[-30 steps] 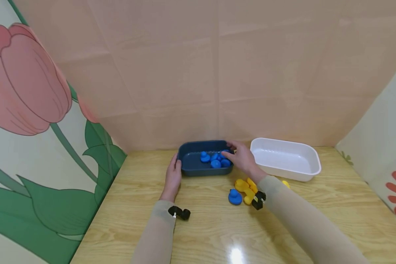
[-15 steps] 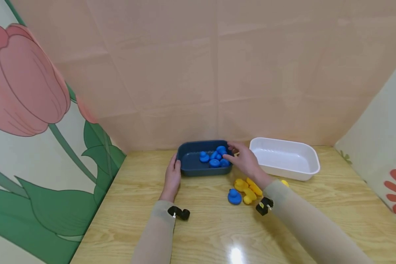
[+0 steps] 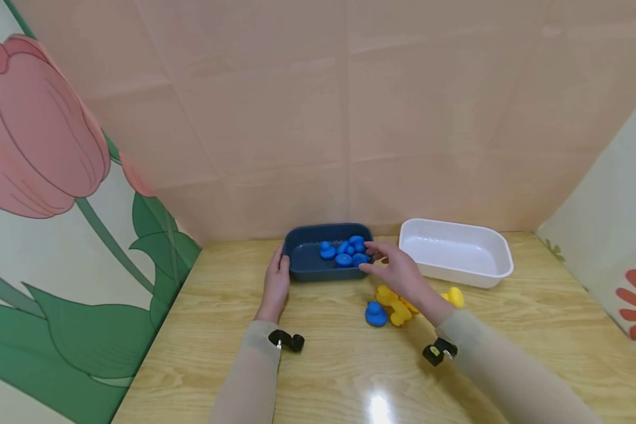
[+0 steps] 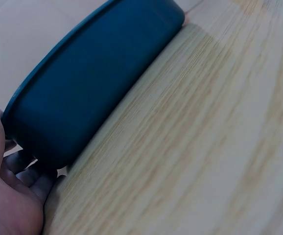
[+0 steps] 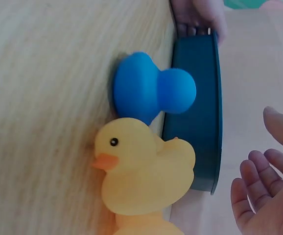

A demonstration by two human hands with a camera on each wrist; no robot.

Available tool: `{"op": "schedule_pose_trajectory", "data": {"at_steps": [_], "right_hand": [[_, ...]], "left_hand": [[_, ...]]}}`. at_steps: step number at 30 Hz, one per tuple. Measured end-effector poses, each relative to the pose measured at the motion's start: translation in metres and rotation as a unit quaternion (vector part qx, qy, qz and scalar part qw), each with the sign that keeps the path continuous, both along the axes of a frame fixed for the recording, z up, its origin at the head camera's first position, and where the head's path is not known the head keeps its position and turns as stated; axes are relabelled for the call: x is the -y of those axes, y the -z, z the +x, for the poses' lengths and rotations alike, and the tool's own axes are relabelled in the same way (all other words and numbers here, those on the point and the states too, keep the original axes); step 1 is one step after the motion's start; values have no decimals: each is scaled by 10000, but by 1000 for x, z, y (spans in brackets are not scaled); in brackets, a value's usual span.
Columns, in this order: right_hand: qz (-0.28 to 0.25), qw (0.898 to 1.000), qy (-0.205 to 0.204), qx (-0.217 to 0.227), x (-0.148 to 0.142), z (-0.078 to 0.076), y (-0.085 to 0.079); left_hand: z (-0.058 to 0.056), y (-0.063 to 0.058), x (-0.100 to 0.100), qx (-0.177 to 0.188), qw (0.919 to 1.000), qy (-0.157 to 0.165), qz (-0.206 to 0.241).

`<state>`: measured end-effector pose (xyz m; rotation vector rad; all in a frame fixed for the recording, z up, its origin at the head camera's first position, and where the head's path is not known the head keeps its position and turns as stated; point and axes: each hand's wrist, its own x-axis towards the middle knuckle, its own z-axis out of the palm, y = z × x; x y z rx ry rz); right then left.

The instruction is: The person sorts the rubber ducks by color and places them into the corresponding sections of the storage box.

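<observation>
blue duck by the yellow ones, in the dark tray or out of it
Out: in the head view, the blue duck sits on the wooden table in front of the dark tray, beside yellow ducks.

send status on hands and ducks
Left hand holding dark tray. Right hand empty at its right end. Blue ducks inside, one blue duck outside. Yellow ducks beside it, possibly in the way.
</observation>
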<state>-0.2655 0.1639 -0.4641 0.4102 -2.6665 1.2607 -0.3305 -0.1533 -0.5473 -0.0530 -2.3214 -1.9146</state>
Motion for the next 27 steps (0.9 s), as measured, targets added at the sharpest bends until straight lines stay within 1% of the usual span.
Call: {"op": "schedule_pose_trajectory", "data": {"at_steps": [9, 13, 18, 23, 27], "right_hand": [[154, 9989, -212, -395, -4, 20, 4], [179, 9987, -292, -386, -8, 31, 6], [235, 9989, -322, -233, -11, 42, 7], [362, 9971, -584, -317, -15, 49, 11], [619, 9942, -771, -434, -19, 52, 17]], "left_hand": [[-1, -1, 0, 20, 10000, 14, 34], [-1, -2, 0, 12, 10000, 28, 28], [1, -3, -1, -23, 10000, 33, -28], [2, -3, -1, -8, 10000, 45, -5], [1, -2, 0, -5, 10000, 60, 35]]}}
